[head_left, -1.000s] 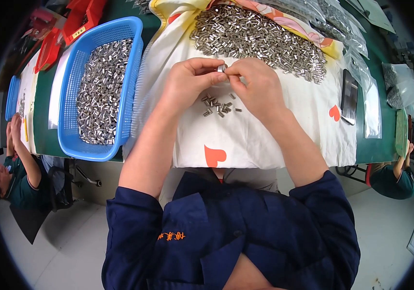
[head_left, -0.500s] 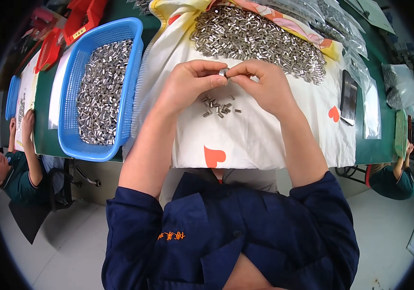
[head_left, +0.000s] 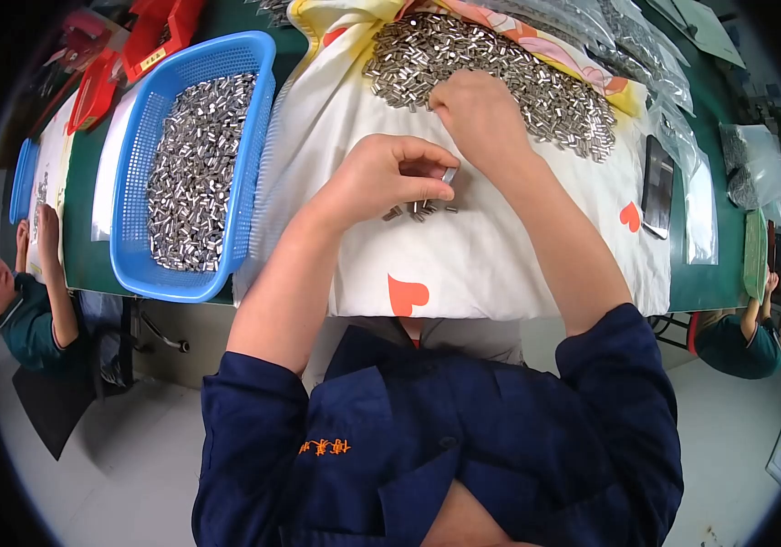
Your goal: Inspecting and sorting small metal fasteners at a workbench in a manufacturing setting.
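Observation:
My left hand (head_left: pixel 383 178) pinches a small silver metal piece (head_left: pixel 450 174) between thumb and fingers, above the white cloth (head_left: pixel 363 251). Beneath that hand lies a small group of loose metal cylinders (head_left: pixel 420 211), partly hidden by it. Farther off, my right hand (head_left: pixel 484 118) is at the near left edge of a big heap of short silver cylinders (head_left: pixel 545 87). Its fingers are drawn together and point down at the heap; what they hold, if anything, is hidden.
A blue plastic basket (head_left: pixel 261 118) full of similar cylinders stands at the left. Red bins (head_left: pixel 96 91) are at the far left. On the right lie a phone (head_left: pixel 656 182) and clear plastic bags (head_left: pixel 755 164). Co-workers in green shirts (head_left: pixel 39 314) sit at both sides.
My right hand has left the metal piece and moved away to the heap's edge. My left hand has come slightly nearer and right, keeping the piece and now covering part of the loose cylinders.

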A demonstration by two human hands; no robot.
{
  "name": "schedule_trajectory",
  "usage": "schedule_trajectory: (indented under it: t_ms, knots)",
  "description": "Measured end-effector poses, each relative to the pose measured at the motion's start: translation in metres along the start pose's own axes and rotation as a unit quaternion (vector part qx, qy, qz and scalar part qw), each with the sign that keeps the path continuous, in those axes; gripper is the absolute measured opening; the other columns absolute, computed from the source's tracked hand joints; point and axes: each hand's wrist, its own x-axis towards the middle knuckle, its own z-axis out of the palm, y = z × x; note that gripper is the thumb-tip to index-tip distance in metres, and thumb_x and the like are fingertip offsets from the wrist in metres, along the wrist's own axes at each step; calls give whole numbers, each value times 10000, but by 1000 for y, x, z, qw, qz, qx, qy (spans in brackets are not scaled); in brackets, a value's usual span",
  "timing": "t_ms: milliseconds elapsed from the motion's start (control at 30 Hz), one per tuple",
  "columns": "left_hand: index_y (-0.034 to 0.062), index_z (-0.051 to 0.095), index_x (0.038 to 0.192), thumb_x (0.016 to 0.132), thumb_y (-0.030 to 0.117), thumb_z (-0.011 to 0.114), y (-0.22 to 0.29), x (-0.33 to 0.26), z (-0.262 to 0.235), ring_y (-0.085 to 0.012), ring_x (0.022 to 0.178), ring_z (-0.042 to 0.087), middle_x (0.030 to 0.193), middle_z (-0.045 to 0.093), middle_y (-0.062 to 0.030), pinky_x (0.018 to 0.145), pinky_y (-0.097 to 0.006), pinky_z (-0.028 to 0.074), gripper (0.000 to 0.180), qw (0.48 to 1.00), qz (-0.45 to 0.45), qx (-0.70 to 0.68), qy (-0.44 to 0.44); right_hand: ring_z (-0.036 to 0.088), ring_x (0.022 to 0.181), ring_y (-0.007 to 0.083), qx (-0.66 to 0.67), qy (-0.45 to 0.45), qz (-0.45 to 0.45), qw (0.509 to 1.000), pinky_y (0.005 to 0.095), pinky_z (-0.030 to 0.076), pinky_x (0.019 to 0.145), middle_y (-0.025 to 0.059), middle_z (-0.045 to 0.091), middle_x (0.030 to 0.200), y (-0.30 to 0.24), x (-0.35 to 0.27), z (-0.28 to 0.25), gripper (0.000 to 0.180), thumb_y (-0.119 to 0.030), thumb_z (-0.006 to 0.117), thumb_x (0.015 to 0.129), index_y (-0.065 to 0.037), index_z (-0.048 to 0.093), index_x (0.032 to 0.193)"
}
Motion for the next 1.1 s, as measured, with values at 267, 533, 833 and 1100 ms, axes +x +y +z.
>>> schedule_trajectory:
  t_ms: [267,533,833,1100]
  knots:
    - [-36,596,943,719,33,662,-2,-1,-8,-74,710,563,786,601,-36,645,-188,473,244,994,-9,-102,33,544,770,264,47,-89,57,993,365,427,711,90,580,747,-7,-1,-15,84,-91,560,695,-70,623,747]
    - [26,619,928,678,52,692,2,-4,7,-72,681,565,770,621,-36,612,-204,458,261,997,63,49,-8,528,894,246,62,79,-139,985,337,431,764,63,586,870,1,11,20,144,-59,543,670,-66,628,786]
    - [30,625,903,659,116,707,-1,-5,14,-140,629,565,751,623,-78,604,-244,451,271,967,188,160,-68,545,811,238,10,71,-90,993,339,431,733,52,599,832,32,-10,3,124,-79,587,684,-66,616,804]
    - [44,640,879,661,133,711,7,-14,6,-106,614,548,699,614,-50,600,-243,447,247,979,99,148,-104,560,756,196,70,97,86,989,305,442,680,66,606,818,1,-19,-21,94,-75,572,743,-35,607,820]
